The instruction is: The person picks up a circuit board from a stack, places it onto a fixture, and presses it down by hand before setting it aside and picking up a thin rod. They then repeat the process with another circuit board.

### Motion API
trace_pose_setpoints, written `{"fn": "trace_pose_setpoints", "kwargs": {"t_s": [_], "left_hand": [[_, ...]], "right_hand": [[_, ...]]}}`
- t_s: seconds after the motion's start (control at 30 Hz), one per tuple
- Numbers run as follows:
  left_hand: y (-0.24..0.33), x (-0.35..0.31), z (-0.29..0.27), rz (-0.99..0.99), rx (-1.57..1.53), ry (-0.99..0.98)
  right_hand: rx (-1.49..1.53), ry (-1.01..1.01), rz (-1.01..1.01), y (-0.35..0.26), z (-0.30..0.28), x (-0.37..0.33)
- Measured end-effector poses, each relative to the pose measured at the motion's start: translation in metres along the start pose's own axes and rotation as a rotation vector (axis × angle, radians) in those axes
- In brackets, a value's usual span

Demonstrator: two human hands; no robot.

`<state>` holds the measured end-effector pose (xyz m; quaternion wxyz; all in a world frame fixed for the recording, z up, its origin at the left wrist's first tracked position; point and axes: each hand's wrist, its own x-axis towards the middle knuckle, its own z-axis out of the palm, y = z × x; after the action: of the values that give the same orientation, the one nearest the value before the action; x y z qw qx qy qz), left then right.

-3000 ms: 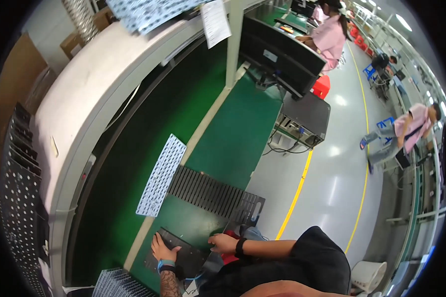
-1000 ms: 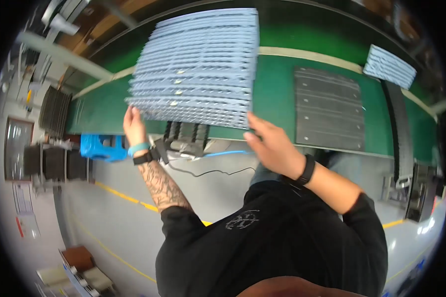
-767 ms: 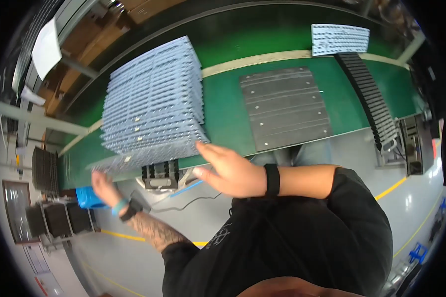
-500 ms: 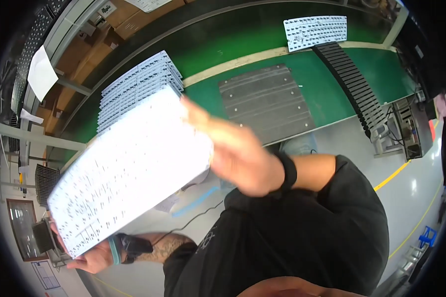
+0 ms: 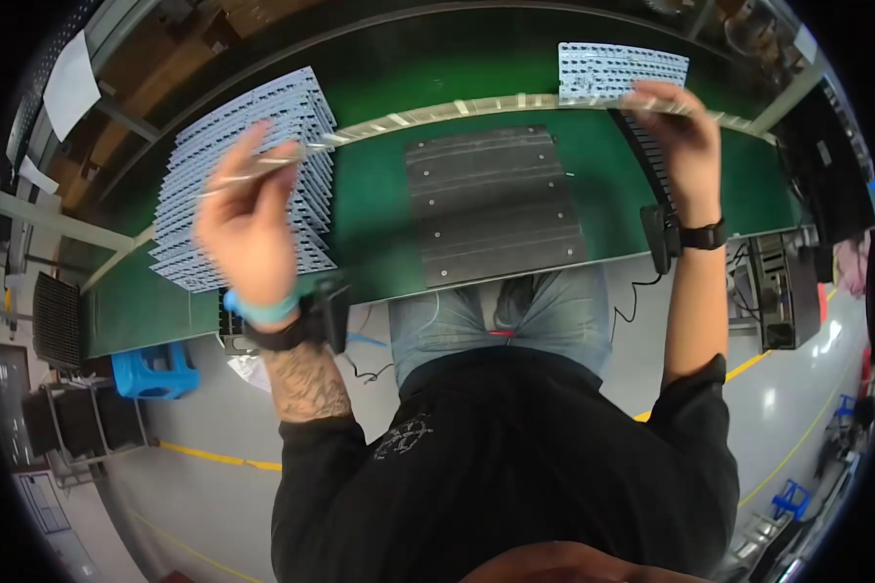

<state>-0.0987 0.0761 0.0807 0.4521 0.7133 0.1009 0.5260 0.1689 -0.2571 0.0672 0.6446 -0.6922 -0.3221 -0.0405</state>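
A long, thin white circuit board (image 5: 313, 148) is turned edge-on above the green table (image 5: 374, 223), so its face does not show. My left hand (image 5: 251, 228) grips its left end between thumb and fingers, in front of a tall stack of white circuit boards (image 5: 190, 209). Toward the other end, my right hand (image 5: 688, 146) has its curled, slightly blurred fingers on the board's edge. Behind that hand, another white circuit board (image 5: 622, 70) with rows of small dark parts lies at the far right. A dark grey screwed-down plate (image 5: 491, 204) lies between my forearms.
A black slatted strip (image 5: 640, 151) runs under my right hand. Metal equipment (image 5: 789, 282) stands at the right end of the table. A black ribbed rack (image 5: 56, 316) is at the left end, with a blue stool (image 5: 156, 371) below. Cables hang from both wrist devices.
The board has swung from broad face view to edge-on and moved up over the table. My left hand rose from low left, and my right hand moved far to the right.
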Motion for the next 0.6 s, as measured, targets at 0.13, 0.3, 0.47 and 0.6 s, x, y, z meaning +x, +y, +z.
{"fn": "trace_pose_setpoints", "kwargs": {"t_s": [0.13, 0.3, 0.47, 0.6], "left_hand": [[-0.066, -0.013, 0.048, -0.096, 0.624, -0.279], [-0.163, -0.015, 0.069, -0.245, 0.825, -0.386], [-0.188, -0.013, 0.083, -0.369, 0.894, -0.451], [-0.176, -0.015, 0.081, -0.442, 0.79, -0.447]], "right_hand": [[-0.155, -0.101, 0.06, 0.097, -0.003, 0.007], [-0.482, -0.222, 0.403, 0.136, 0.021, 0.026], [-0.306, -0.249, 0.407, 0.184, 0.025, 0.034], [-0.173, -0.247, 0.424, 0.185, 0.025, 0.03]]}}
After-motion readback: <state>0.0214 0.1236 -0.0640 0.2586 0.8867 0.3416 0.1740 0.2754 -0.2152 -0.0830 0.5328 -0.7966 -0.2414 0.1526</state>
